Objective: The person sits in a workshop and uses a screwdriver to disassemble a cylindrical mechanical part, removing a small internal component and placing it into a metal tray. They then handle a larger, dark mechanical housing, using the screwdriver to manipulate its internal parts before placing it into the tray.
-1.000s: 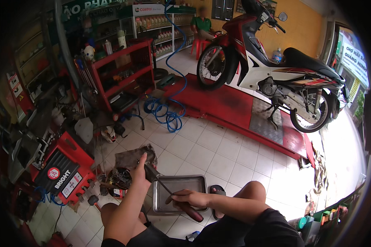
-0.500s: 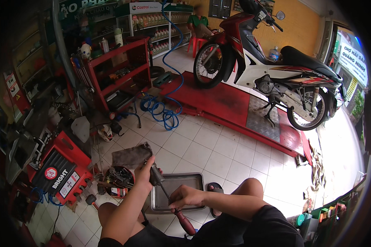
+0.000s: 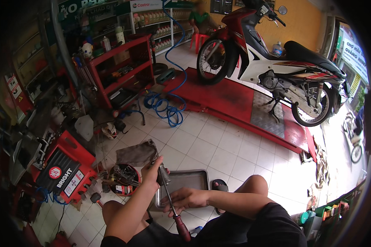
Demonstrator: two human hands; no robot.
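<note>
My left hand (image 3: 153, 171) is closed around a grey, roughly cylindrical metal part (image 3: 164, 176). A long-shafted screwdriver with a dark red handle (image 3: 182, 229) slants from that part down toward my lap. Its tip end meets or passes along the part; I cannot tell which. My right hand (image 3: 189, 198) has its fingers loosely around the shaft, just above the handle. Beneath both hands a shallow grey metal tray (image 3: 189, 171) rests on the tiled floor. Just beyond my left hand is a dirty grey-brown cloth (image 3: 136, 154).
A round container of loose tools (image 3: 125, 178) and a red machine (image 3: 64, 171) stand left. Ahead are a red tool shelf (image 3: 121, 68), a coiled blue hose (image 3: 169, 113) and a motorbike (image 3: 268, 76) on a red lift platform (image 3: 222, 99). A person (image 3: 200, 22) sits behind.
My right hand's fingers have gone from a pinch on the screwdriver shaft to a looser, more spread hold. The screwdriver has shifted slightly. The whole view has moved a little.
</note>
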